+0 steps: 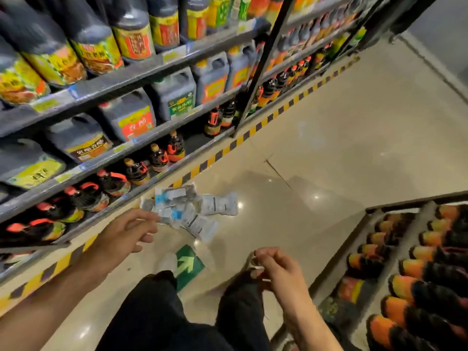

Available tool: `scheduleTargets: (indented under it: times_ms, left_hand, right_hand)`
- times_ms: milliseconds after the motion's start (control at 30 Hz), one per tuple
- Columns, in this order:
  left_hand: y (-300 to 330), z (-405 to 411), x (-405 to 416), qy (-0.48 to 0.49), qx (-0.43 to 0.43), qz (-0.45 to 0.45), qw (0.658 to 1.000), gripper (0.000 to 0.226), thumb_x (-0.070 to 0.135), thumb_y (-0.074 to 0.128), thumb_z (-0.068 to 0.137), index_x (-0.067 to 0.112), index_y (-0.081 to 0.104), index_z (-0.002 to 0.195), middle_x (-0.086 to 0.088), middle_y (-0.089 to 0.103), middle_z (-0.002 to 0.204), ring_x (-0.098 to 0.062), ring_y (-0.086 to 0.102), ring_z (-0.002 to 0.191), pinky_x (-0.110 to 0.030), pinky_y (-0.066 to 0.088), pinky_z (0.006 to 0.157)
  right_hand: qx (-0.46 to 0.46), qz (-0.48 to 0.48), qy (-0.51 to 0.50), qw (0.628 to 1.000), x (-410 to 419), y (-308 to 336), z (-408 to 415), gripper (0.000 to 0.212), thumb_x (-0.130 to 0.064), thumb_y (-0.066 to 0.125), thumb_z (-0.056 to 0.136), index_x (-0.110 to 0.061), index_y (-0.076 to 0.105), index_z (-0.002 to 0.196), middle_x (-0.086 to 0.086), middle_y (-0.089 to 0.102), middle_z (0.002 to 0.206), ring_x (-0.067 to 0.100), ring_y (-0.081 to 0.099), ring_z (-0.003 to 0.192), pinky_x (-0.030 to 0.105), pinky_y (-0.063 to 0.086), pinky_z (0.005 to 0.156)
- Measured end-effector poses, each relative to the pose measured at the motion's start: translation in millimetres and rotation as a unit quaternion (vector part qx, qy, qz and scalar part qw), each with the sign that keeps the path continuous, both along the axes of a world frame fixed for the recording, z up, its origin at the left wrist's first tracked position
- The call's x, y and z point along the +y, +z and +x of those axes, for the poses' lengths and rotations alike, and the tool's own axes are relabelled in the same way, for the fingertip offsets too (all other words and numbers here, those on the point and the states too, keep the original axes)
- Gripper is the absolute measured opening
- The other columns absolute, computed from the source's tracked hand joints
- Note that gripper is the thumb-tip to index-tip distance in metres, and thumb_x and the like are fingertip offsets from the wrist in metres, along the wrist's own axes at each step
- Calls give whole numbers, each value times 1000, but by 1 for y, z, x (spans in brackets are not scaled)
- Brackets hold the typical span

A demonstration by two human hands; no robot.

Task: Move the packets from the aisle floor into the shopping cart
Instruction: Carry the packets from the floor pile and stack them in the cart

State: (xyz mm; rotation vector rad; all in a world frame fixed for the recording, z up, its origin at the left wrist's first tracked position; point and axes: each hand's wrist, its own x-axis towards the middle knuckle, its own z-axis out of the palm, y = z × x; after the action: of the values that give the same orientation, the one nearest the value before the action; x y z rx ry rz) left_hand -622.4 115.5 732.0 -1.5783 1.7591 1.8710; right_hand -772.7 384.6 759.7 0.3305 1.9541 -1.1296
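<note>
Several clear and white packets with blue labels (pixel 182 209) lie in a loose pile on the shiny beige floor, close to the yellow-and-black striped base of the left shelf. One packet (pixel 220 204) sits at the pile's right side. Another packet (pixel 201 228) lies at the pile's near edge. My left hand (pixel 126 234) is stretched out low towards the pile, and its relaxed fingertips are at the pile's left edge. My right hand (pixel 278 272) hovers over my right knee with loosely curled fingers that hold nothing. No shopping cart is in view.
Shelves of dark sauce bottles and jugs (pixel 131 117) line the left side. A low rack of orange-capped bottles (pixel 410 262) stands at the right. A green arrow sticker (pixel 188 264) marks the floor by my knees. Open floor stretches ahead.
</note>
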Motion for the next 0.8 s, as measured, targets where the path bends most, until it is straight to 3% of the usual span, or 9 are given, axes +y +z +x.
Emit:
scheduleTargets:
  times_ms: [100,233,333,433,533,600,667,733,800]
  left_hand:
    - [-21,-35,4,63,-26,0,998,13,28,74,93,25,71,105,-3,78,99,-25,72,94,-41,50,82]
    - [-91,-77,25,165,-41,18,985,11,19,63,101,20,71,108,-8,78,102,-30,71,97,-40,49,81]
    - [-186,-103,48,240,-62,56,967,17,16,57,104,13,69,116,-14,76,109,-31,71,95,-36,49,79]
    - [-293,-133,66,304,-84,125,941,17,9,57,104,8,65,119,-19,71,108,-26,66,85,-29,45,74]
    - [-412,-152,74,307,-105,140,936,14,8,64,98,9,66,112,-13,69,91,-24,62,76,-28,43,65]
    - [-484,-161,82,289,-124,121,941,7,7,66,95,13,67,96,-13,67,87,-25,61,76,-28,42,62]
    - [-551,-163,88,232,-160,92,955,9,14,71,93,17,65,99,-10,67,94,-23,61,76,-27,42,62]
    - [-612,-161,92,128,-185,91,970,47,26,76,91,19,54,132,-4,64,112,-22,63,87,-29,46,67]
    - [-664,-160,87,86,-189,89,974,78,36,79,87,19,38,151,-4,57,125,-23,59,98,-31,44,77]
  right_hand:
    - [-22,20,77,997,-6,-52,-69,19,-8,63,96,-15,73,81,4,71,78,18,63,69,30,49,64]
    - [-15,60,196,979,-34,-147,-145,17,-14,63,93,-17,68,77,-3,66,65,14,59,63,25,47,59]
    - [-10,105,276,955,-52,-233,-174,13,-33,62,91,-24,67,83,-7,70,75,12,64,71,23,50,67]
    - [14,123,330,936,-71,-323,-198,8,-29,65,92,-28,69,86,-8,74,85,12,69,77,11,46,60]
    - [51,122,394,910,-98,-426,-216,4,-33,67,92,-31,68,96,-14,73,100,6,67,81,12,48,64]
    - [68,122,448,883,-114,-499,-229,14,-34,69,93,-31,66,107,-11,70,113,7,66,87,10,48,68]
    - [92,135,526,835,-129,-572,-244,36,-40,70,92,-28,65,125,-2,64,131,20,66,106,24,52,87]
    - [158,155,641,735,-146,-634,-262,60,-53,63,90,-20,59,139,7,55,141,32,57,125,38,50,105]
    - [205,177,713,646,-165,-678,-285,71,-55,61,89,-17,49,148,13,46,150,37,45,138,46,44,112]
